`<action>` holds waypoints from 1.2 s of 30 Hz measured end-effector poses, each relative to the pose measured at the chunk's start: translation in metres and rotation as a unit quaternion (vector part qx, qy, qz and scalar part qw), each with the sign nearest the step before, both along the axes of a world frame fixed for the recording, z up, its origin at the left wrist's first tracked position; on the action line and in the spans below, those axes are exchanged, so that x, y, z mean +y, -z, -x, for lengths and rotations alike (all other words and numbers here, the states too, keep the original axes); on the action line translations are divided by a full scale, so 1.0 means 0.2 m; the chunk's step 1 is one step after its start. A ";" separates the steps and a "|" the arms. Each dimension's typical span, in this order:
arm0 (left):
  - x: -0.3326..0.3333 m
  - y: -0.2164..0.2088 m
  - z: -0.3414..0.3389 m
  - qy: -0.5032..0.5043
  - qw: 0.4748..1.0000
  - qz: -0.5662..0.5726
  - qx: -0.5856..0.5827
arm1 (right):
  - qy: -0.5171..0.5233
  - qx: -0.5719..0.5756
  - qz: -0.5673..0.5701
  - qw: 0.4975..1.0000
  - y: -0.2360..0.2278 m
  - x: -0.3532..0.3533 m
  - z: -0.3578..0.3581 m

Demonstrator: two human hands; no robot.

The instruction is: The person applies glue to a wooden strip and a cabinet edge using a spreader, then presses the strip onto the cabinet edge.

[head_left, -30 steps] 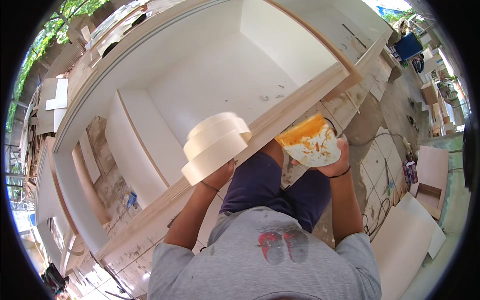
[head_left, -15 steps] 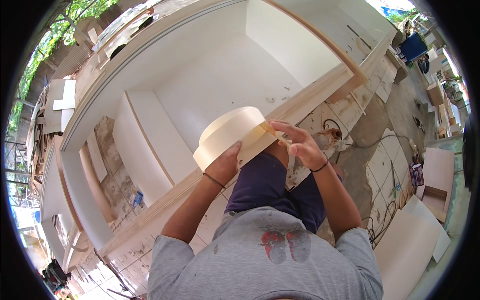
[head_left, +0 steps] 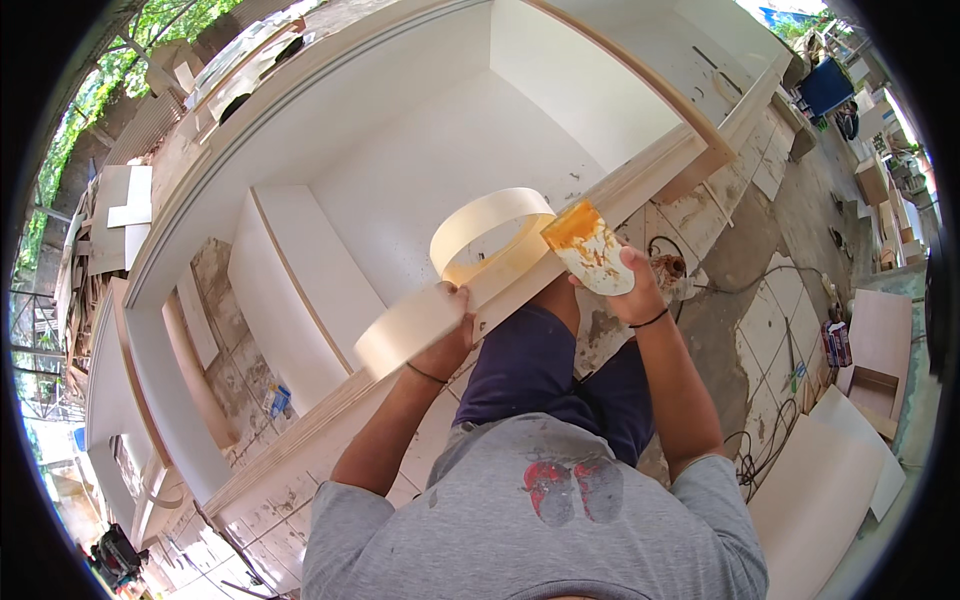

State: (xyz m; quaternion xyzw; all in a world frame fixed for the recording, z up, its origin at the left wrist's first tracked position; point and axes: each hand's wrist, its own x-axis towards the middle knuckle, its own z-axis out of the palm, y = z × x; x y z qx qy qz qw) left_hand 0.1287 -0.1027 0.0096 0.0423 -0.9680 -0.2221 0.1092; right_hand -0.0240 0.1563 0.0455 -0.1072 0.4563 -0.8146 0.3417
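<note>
My left hand (head_left: 450, 335) is closed on a coiled strip of pale edge banding (head_left: 405, 328). One end of the strip bends down to the left of the hand, and a wide loop rises beyond it, over the edge of a cabinet frame. In my right hand (head_left: 643, 287) is a flat, whitish glue spreader (head_left: 592, 258), its far end smeared with amber glue. The spreader is close to the right side of the loop; whether they touch I cannot tell. Both hands are above my thighs.
A large white-lined cabinet (head_left: 420, 140) with wooden edges (head_left: 640, 195) lies in front of me. To the right are a rusty can (head_left: 668, 270), black cables (head_left: 765, 450) and loose panels (head_left: 815, 500). Stacked boards (head_left: 110, 215) stand at the far left.
The coil has opened into a wider loop, with one end swung down to the left. My right hand has turned, and the spreader's glue-smeared face now shows.
</note>
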 end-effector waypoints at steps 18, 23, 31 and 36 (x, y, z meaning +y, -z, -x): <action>-0.78 0.63 0.51 -0.023 0.657 -0.626 -0.419 | -0.030 0.036 0.267 0.962 -0.16 0.38 -0.24; -0.81 0.73 0.47 -0.096 0.600 -0.660 -0.441 | 0.047 0.037 0.265 0.962 -0.16 0.65 -0.40; -0.95 0.87 0.32 -0.102 0.578 -0.689 -0.426 | 0.112 0.050 0.248 0.961 -0.10 0.75 -0.53; -0.85 1.17 0.33 -0.040 0.713 -0.508 -0.481 | 0.150 0.052 0.224 0.962 -0.11 0.83 -0.57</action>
